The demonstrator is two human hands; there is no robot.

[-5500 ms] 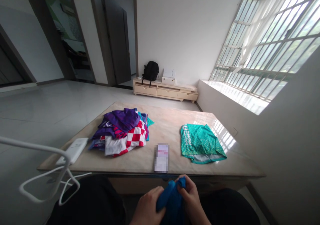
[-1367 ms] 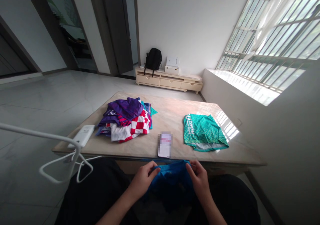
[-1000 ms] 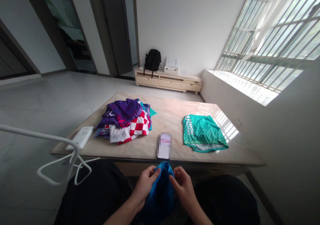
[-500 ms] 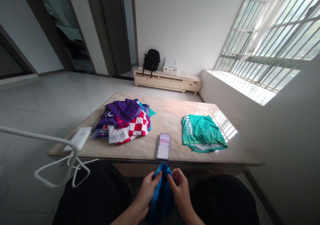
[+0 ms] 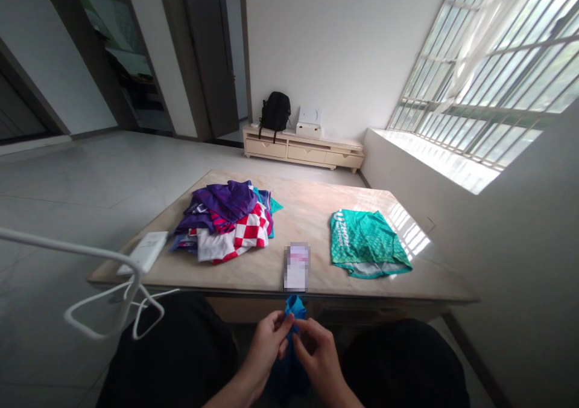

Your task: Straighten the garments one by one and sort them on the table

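Observation:
Between my knees, a piece of blue fabric (image 5: 295, 306) is gathered up in both hands, its top edge forming a small loop and its lower part hanging down in shadow. My left hand (image 5: 270, 338) pinches it from the left, thumb on top. From the right, my right hand (image 5: 316, 346) grips it with thumb and forefinger, close to the left fingertips. Just beyond the hands, a phone (image 5: 297, 267) with a blurred screen lies at the table's (image 5: 312, 215) near edge. What kind of garment the blue fabric is cannot be made out.
A heap of purple and red-white checkered clothes (image 5: 230, 221) covers the table's left part. Folded green shirt (image 5: 368, 242) lies at right. A white box (image 5: 147, 250) sits at the left edge, behind a white bent-wire stand (image 5: 131, 275). Farther off, a backpack (image 5: 275, 112) rests on a low cabinet (image 5: 307, 151).
My hands have come closer together, bunching the blue fabric's opening into a narrower loop. The right fingers now meet the left ones. Things on the table stay put.

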